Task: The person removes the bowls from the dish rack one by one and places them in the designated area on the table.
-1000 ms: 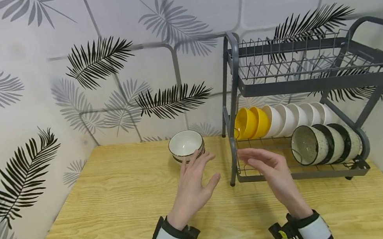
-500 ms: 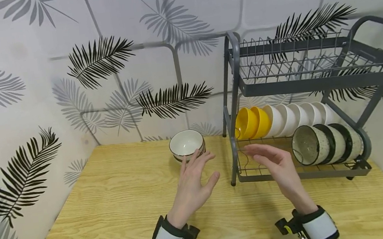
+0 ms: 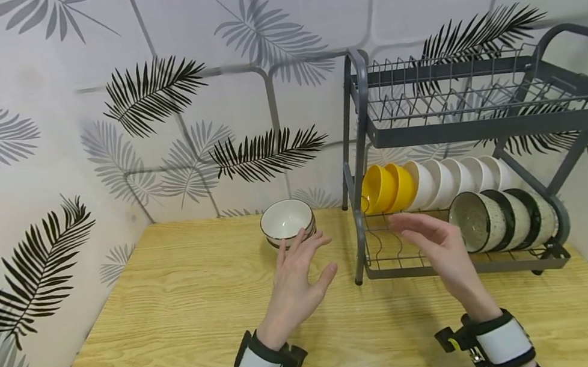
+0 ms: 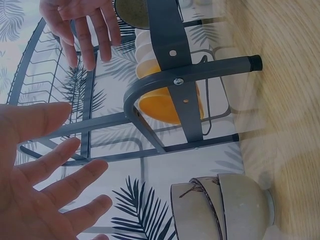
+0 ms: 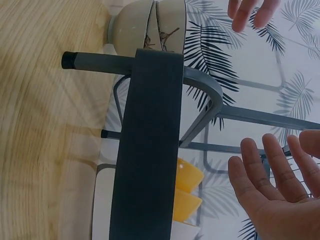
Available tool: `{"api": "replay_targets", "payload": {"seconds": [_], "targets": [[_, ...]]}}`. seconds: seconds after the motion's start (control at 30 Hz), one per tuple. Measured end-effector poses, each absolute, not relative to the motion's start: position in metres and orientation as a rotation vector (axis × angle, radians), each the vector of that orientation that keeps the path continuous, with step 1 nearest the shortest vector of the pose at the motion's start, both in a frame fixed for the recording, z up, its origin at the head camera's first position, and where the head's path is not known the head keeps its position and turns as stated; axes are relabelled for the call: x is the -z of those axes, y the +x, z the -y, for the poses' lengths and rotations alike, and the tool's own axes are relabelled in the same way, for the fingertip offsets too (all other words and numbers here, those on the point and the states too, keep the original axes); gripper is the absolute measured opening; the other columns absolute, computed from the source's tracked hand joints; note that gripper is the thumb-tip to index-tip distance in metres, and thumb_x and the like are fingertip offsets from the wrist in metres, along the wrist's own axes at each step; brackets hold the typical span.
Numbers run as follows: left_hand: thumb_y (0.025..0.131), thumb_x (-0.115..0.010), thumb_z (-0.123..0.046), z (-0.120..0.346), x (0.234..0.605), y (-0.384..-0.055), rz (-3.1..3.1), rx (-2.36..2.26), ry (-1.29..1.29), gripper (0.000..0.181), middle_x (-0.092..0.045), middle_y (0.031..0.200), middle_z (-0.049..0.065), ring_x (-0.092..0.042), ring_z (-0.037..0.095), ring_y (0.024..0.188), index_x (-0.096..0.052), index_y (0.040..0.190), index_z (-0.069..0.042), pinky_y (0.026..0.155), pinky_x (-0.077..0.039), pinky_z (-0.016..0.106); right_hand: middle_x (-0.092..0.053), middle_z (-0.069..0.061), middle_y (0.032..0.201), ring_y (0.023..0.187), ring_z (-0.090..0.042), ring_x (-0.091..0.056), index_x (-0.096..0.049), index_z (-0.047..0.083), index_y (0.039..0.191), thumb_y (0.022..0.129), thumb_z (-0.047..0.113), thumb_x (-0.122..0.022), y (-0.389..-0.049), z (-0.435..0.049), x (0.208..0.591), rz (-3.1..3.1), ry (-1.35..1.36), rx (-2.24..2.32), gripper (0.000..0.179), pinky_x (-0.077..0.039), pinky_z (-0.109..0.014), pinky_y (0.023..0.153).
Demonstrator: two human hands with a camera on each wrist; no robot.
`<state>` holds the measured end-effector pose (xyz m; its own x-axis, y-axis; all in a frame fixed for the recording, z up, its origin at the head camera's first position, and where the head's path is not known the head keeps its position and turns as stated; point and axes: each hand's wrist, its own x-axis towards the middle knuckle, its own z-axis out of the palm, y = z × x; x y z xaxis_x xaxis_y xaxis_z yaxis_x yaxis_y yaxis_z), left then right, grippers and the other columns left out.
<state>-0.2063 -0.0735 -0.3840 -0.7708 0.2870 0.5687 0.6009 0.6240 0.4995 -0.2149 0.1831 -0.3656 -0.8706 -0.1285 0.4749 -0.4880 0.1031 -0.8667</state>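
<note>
My left hand [image 3: 299, 277] hovers over the table with fingers spread, holding nothing. Just beyond its fingertips stands a stack of white bowls [image 3: 287, 217] with dark rims; the left wrist view shows at least two bowls [image 4: 245, 207] nested there, apart from the hand. My right hand [image 3: 440, 251] hangs in front of the dish rack's lower tier, fingers loosely bent and thumb apart, with nothing held. Speckled bowls [image 3: 475, 223] with dark rims lean on their sides just right of it. Yellow bowls [image 3: 376, 189] and white bowls [image 3: 438, 185] line the back of that tier.
The two-tier grey dish rack [image 3: 500, 126] stands on the right of the wooden table [image 3: 178, 318], its wire upper tier [image 3: 441, 91] above the bowls. A leaf-patterned wall [image 3: 242, 110] closes off the back and the left.
My right hand has drifted right and slightly up, along the rack's front toward the speckled bowls. The left hand has hardly moved, and the bowls stand where they were.
</note>
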Motion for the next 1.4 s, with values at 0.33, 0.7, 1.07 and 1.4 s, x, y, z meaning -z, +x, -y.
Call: {"api": "replay_targets", "payload": {"seconds": [0.33, 0.7, 1.07, 1.4], "targets": [[0.089, -0.065, -0.020, 0.074, 0.386, -0.207, 2.410, 0.965, -0.704, 0.039, -0.053, 0.138, 0.010, -0.031, 0.028, 0.136, -0.061, 0.126, -0.009, 0.113, -0.014, 0.062, -0.068, 0.005, 0.111, 0.105, -0.021, -0.061, -0.054, -0.019, 0.120, 0.096, 0.000, -0.054, -0.216, -0.186, 0.358, 2.044, 0.644, -1.856, 0.031, -0.051, -0.016, 0.088], [0.089, -0.065, -0.021, 0.075, 0.388, -0.207, 2.402, 0.959, -0.723, 0.038, -0.053, 0.138, 0.012, -0.033, 0.035, 0.135, -0.061, 0.125, -0.007, 0.112, -0.013, 0.064, -0.067, -0.012, 0.116, 0.104, -0.012, -0.061, -0.055, -0.017, 0.121, 0.095, 0.000, -0.055, -0.222, -0.191, 0.352, 2.058, 0.632, -1.831, 0.031, -0.050, -0.014, 0.088], [0.090, -0.065, -0.021, 0.074, 0.387, -0.207, 2.395, 0.957, -0.728, 0.038, -0.053, 0.138, 0.011, -0.033, 0.034, 0.135, -0.061, 0.125, -0.007, 0.111, -0.014, 0.064, -0.068, -0.001, 0.115, 0.107, -0.017, -0.061, -0.056, -0.015, 0.122, 0.096, 0.002, -0.055, -0.223, -0.191, 0.341, 2.099, 0.618, -1.788, 0.032, -0.049, -0.013, 0.088], [0.090, -0.065, -0.021, 0.075, 0.387, -0.207, 2.405, 0.957, -0.722, 0.038, -0.054, 0.138, 0.010, -0.032, 0.032, 0.135, -0.061, 0.126, -0.009, 0.112, -0.014, 0.063, -0.063, -0.018, 0.122, 0.109, -0.022, -0.060, -0.055, -0.013, 0.124, 0.096, 0.002, -0.055, -0.226, -0.194, 0.335, 2.134, 0.640, -1.722, 0.032, -0.049, -0.013, 0.090]]}}
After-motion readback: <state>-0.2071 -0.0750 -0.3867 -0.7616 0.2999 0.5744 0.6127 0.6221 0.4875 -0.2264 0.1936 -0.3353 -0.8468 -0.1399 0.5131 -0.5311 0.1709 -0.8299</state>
